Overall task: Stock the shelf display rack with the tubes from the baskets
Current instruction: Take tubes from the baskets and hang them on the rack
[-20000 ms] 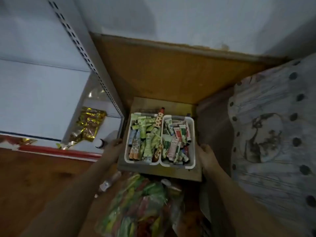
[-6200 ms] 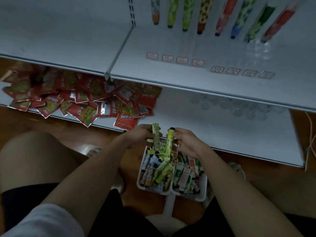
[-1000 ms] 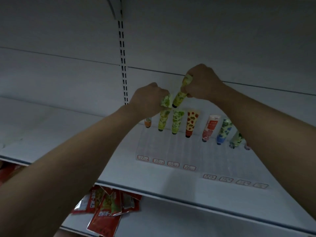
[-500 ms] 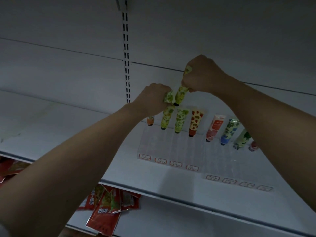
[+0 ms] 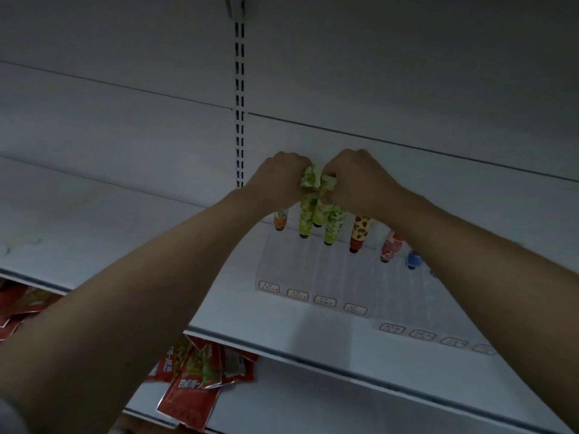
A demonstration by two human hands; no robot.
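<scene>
Both hands are raised side by side at the back of the clear display rack (image 5: pixel 300 270) on the white shelf (image 5: pixel 219 308). My left hand (image 5: pixel 279 180) grips the crimped end of a green patterned tube (image 5: pixel 308 180). My right hand (image 5: pixel 357 180) grips a second green tube (image 5: pixel 320 211), cap pointing down. Behind them several tubes stand in the rack's slots: an orange one (image 5: pixel 280 219), green ones (image 5: pixel 334 223), a red spotted one (image 5: pixel 360 234), a pink one (image 5: pixel 390 247) and a blue one (image 5: pixel 413 260). The baskets are out of sight.
A slotted upright (image 5: pixel 239 104) runs up the white back wall. Small price labels (image 5: pixel 297 294) line the rack's front. Red snack packets (image 5: pixel 194 374) lie on the lower shelf, more at the far left (image 5: pixel 18 305).
My right hand has come down and left with its tube, so both hands now meet above the green tubes in the rack. The view has shifted slightly.
</scene>
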